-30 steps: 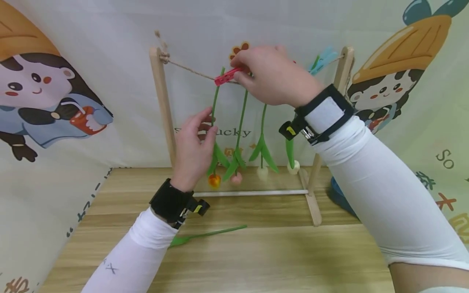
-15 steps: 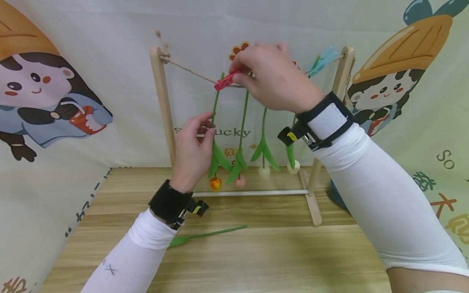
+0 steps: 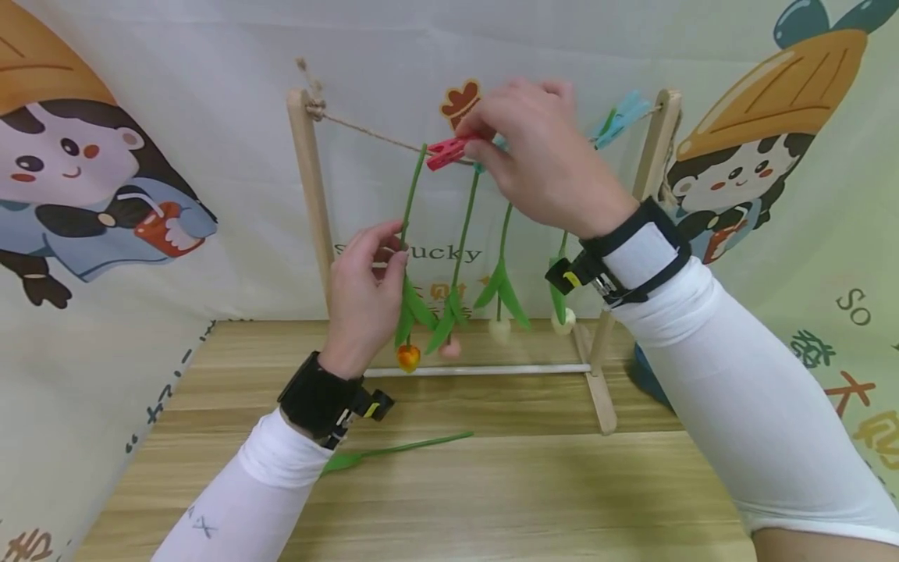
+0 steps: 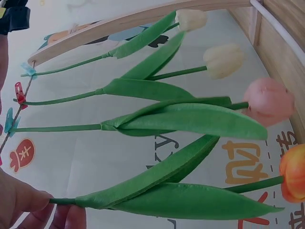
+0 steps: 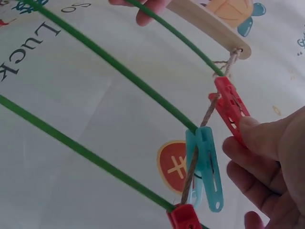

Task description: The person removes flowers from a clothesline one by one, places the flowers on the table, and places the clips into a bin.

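A wooden rack [image 3: 309, 195] carries a twine line [image 3: 365, 133] with artificial tulips hanging head down. My right hand [image 3: 481, 142] pinches a red clothespin [image 3: 446, 151] on the twine. The clothespin's tip meets the top of the leftmost green stem [image 3: 413, 195]. My left hand [image 3: 393, 250] pinches that stem midway, above its orange tulip [image 3: 408, 357]. The right wrist view shows the red clothespin [image 5: 231, 107] between my fingers [image 5: 257, 138], beside a teal clothespin [image 5: 206, 167]. In the left wrist view my fingers [image 4: 28, 202] hold the stem of the orange tulip [image 4: 294, 172].
A pink tulip [image 3: 449, 349] and two white tulips [image 3: 500, 329] hang to the right. Blue clothespins [image 3: 621, 113] sit near the right post. A loose green stem [image 3: 400, 451] lies on the wooden table [image 3: 492, 499]. A blue object [image 3: 649, 382] shows behind my right arm.
The red clothespin and my right hand shifted right along the twine. The stem top, earlier poking above the clothespin, now sits at its tip. My left hand and the orange tulip dropped slightly.
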Available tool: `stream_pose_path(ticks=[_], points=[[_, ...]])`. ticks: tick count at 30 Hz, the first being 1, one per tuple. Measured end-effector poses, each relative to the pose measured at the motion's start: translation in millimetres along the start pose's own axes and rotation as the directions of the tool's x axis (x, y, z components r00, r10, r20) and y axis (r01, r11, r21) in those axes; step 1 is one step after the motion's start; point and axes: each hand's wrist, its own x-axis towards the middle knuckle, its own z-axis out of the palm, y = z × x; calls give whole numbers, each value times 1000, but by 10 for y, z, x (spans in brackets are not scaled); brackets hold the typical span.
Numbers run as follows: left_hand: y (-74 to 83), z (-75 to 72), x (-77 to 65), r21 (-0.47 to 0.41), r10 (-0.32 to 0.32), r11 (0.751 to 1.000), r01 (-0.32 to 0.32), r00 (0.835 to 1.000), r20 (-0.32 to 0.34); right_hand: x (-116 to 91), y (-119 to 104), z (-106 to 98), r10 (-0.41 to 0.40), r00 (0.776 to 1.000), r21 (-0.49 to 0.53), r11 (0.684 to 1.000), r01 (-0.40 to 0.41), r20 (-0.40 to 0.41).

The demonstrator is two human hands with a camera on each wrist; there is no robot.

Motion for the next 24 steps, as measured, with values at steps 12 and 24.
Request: stream_pose_path(ticks=[12, 24], points=[[40, -171, -190, 4, 10, 1000, -10, 1000, 5, -382, 95, 15, -29, 975, 48, 998, 40, -218], [170, -524, -541, 72, 115, 990, -118, 993, 41, -1265, 267, 43, 47, 955, 107, 994, -16, -292]])
